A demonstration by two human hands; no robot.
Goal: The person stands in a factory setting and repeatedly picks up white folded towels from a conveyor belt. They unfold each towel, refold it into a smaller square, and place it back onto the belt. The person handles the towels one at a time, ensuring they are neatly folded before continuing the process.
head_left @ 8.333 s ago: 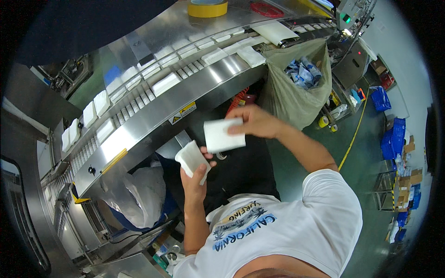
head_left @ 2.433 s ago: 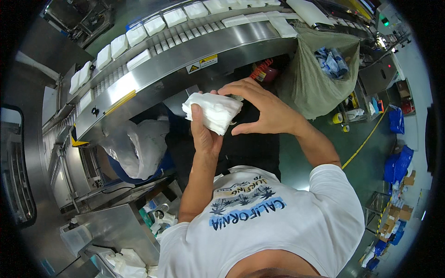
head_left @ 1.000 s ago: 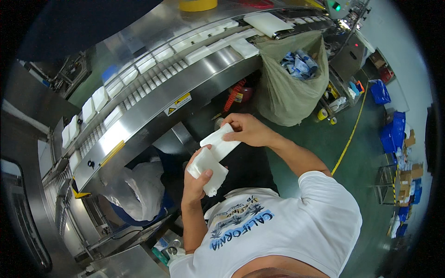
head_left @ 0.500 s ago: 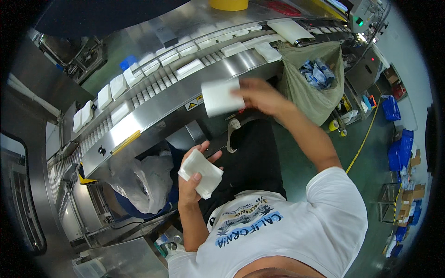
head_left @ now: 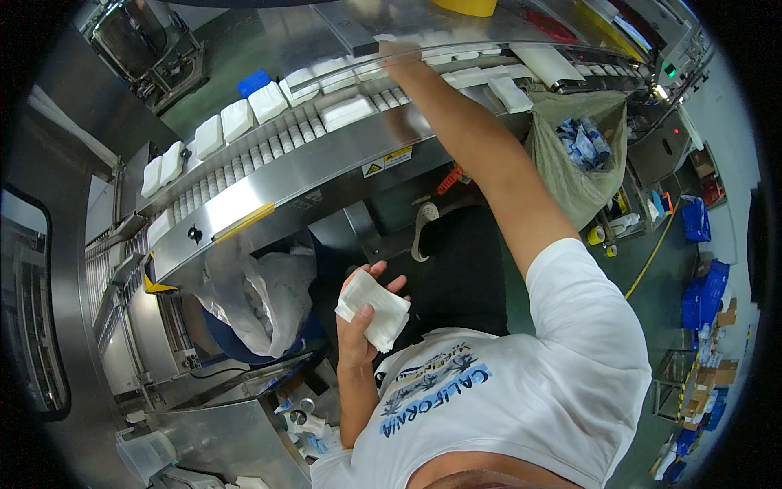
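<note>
My left hand (head_left: 355, 336) is closed around a small stack of folded white sheets (head_left: 377, 308), the thumb on top, in front of my body. My right arm stretches forward across the roller conveyor (head_left: 266, 155). At the far lane, my right hand (head_left: 401, 55) is among a row of white folded pads (head_left: 267, 102). A bit of white shows beside its fingers, but I cannot tell whether they grip it. Another white pad stack (head_left: 348, 112) lies on the rollers to the left of my forearm. One more white piece (head_left: 511, 94) overhangs the conveyor's near edge on the right.
A cloth sack (head_left: 570, 191) with blue-and-white packets hangs at the right end. Under the conveyor stands a blue bin lined with a clear plastic bag (head_left: 281, 306). A yellow container (head_left: 468, 6) sits beyond the steel top. Blue bags and cartons (head_left: 713, 371) line the right wall.
My right hand has moved from above the conveyor's near side, where it held a white pad, out to the far lane. My left hand keeps its stack. The view has shifted slightly.
</note>
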